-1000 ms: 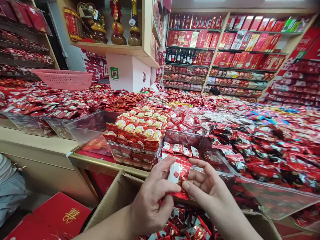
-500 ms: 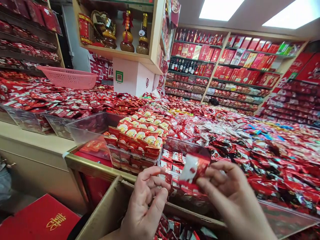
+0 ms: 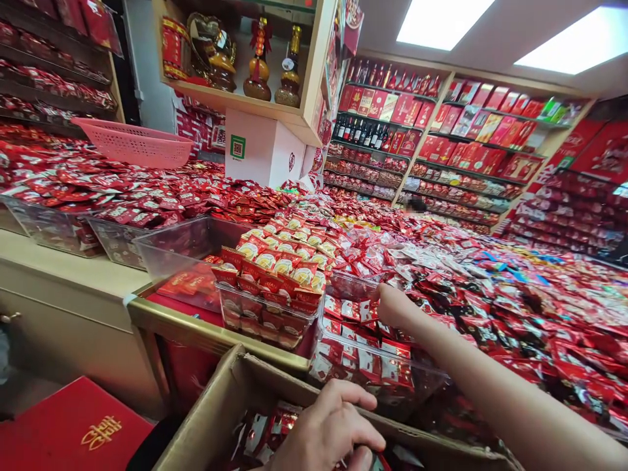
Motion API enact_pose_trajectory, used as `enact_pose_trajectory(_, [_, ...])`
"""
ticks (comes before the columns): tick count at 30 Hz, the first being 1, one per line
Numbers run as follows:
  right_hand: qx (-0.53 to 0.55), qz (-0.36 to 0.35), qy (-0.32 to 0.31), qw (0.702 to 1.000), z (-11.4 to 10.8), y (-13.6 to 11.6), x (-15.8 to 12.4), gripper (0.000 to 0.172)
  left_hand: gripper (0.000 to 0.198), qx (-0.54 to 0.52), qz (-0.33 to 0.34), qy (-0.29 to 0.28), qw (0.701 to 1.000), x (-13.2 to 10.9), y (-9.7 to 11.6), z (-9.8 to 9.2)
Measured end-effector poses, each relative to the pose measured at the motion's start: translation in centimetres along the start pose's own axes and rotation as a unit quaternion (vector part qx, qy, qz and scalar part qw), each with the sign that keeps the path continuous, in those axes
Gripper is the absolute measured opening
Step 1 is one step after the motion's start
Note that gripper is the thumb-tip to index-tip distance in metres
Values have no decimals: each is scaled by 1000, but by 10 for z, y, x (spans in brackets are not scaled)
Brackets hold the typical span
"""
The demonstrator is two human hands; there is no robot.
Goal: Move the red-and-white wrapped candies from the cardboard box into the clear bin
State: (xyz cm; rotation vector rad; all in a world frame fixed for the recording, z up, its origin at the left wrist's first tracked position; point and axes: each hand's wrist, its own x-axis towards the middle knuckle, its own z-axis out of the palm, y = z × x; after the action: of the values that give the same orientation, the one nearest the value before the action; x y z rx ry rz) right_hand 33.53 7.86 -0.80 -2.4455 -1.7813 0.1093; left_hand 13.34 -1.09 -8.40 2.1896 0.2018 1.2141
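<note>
My left hand is over the open cardboard box, its fingers apart and slightly bent, with nothing seen in them. Under it, loose red and white snack packets lie in the box. My right hand reaches over a clear plastic bin, at the packets near its back right. Its fingers are hidden behind the hand, so whether it holds a packet does not show. Red and white packets stand in neat rows inside this bin. To its left, another clear bin is piled with red and gold packets.
A gold-edged counter runs behind the box. Heaps of wrapped packets spread to the right. On the left are a pink basket and a red box with gold lettering. A cabinet overhangs the counter.
My right hand has moved forward to the bin; the packet it held up no longer shows in it. My left hand has moved down and right over the cardboard box.
</note>
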Motion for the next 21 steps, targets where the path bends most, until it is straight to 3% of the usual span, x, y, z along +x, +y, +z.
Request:
enact_pose_trajectory(3, [-62,-12,-9,998,3,3,0,12,25,-19,-6,-5,1000,-5,-6,7])
enact_pose_trajectory(8, [-118,-68,-20,990,17,7,2,14,14,-35,-28,-78,996,-8,-6,10])
enact_pose_trajectory(13, [-117,-94,21,988,6,0,-1,11,12,56,-40,-141,988,-8,-11,13])
enact_pose_trajectory(17, [-74,-125,117,982,-29,-15,-47,22,13,164,-22,-298,940,-30,-30,16])
enact_pose_trajectory(18, [-7,-184,155,971,-32,-19,-66,21,15,162,-25,-331,929,-39,-34,18])
enact_pose_trajectory(19, [63,-244,155,955,-30,-23,-86,20,16,144,-49,-351,924,-48,-38,19])
enact_pose_trajectory(21, [162,-311,58,935,-6,-27,-125,18,15,90,-162,-334,924,-63,-40,22])
